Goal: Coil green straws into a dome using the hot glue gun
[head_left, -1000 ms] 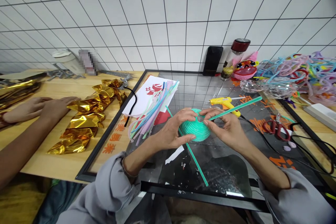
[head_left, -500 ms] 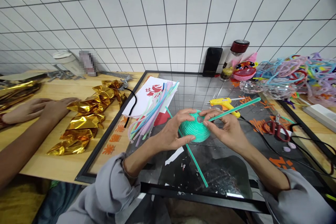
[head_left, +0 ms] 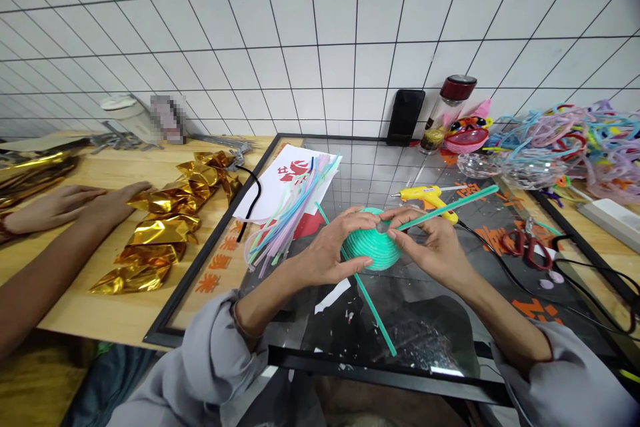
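A teal dome [head_left: 371, 248] made of coiled straw sits on the glass-topped frame [head_left: 440, 320]. My left hand [head_left: 327, 250] curls around the dome's left side, thumb under its rim. My right hand [head_left: 434, 245] pinches a teal straw [head_left: 453, 204] against the dome's top, and the straw's free end points up to the right. A second teal straw [head_left: 367, 300] lies diagonally under the dome.
A yellow glue gun [head_left: 425, 196] and red scissors [head_left: 525, 242] lie to the right. Pastel straws [head_left: 285, 213] rest on a white paper. Gold foil pieces [head_left: 163, 227] cover the wooden table, where another person's hands [head_left: 65, 208] rest. A phone [head_left: 405, 115] and bottle [head_left: 445, 113] stand by the wall.
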Motion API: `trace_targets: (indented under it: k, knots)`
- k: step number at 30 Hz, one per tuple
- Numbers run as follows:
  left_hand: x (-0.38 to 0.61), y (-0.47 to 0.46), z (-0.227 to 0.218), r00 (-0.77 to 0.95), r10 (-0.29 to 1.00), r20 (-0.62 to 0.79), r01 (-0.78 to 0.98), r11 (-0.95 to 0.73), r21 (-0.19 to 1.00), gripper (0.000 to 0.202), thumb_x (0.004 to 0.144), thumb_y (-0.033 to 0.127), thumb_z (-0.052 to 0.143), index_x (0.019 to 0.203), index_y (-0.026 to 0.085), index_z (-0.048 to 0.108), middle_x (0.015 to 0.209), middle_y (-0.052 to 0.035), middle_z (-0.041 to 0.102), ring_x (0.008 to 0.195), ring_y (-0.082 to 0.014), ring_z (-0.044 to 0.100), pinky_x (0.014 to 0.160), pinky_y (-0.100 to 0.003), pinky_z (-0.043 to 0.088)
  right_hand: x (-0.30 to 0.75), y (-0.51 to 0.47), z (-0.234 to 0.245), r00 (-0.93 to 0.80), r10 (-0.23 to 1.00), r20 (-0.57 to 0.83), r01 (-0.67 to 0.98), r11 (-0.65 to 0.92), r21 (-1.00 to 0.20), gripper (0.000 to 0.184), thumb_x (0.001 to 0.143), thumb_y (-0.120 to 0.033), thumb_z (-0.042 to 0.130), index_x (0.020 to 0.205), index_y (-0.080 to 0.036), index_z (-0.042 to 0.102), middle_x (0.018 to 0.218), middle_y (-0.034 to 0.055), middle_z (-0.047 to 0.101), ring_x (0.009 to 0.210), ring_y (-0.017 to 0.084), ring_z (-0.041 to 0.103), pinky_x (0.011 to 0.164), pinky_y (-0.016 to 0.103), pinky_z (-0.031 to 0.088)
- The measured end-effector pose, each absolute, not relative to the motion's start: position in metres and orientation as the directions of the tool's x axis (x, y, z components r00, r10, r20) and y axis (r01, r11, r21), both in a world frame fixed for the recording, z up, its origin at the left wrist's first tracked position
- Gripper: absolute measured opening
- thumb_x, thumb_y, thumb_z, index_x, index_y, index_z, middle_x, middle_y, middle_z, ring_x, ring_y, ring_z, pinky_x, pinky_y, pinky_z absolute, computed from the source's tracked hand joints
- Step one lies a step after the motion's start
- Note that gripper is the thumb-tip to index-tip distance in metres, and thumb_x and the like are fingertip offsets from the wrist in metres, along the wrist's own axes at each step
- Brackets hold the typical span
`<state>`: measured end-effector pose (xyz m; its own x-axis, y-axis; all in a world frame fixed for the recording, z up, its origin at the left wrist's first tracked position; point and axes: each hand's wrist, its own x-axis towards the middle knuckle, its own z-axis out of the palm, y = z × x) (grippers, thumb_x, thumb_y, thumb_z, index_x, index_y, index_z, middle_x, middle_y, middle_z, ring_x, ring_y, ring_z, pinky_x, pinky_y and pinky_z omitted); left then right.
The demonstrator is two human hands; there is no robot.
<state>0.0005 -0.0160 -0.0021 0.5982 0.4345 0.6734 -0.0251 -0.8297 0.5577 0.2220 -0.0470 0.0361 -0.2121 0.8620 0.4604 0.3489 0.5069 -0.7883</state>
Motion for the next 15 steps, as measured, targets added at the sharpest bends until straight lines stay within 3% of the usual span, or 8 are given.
trace_targets:
  k: [5,15]
  knots:
    - [0.0,-0.0161,-0.0034,0.592,0.439,0.676,-0.019,-0.831,0.556,0.06,0.087,0.021,0.071,0.139,0.027,0.04,0.133,-0.0133,0.06,0.134,-0.0297,0.055,0.119,-0.059,0.036,0.2223,-0.0471,0.0351,-0.2,0.875,0.441,0.351,0.484,-0.802,0.012,0.087,-0.03,0.068,0.079,-0.022,0.069,0.099,0.0085,0.079,0.092,0.024,0.073,0.081,0.039,0.059]
    - [-0.0001,-0.0163,-0.0013,0.582,0.423,0.695,-0.017,-0.848,0.53,0.06,0.087,0.021,0.071,0.139,0.026,0.04,0.129,-0.0131,0.06,0.133,-0.0291,0.054,0.117,-0.058,0.04,0.2217,-0.0477,0.0356,-0.198,0.867,0.457,0.354,0.498,-0.792,0.009,0.087,-0.025,0.067,0.078,-0.021,0.069,0.098,0.0086,0.079,0.092,0.023,0.073,0.079,0.037,0.059]
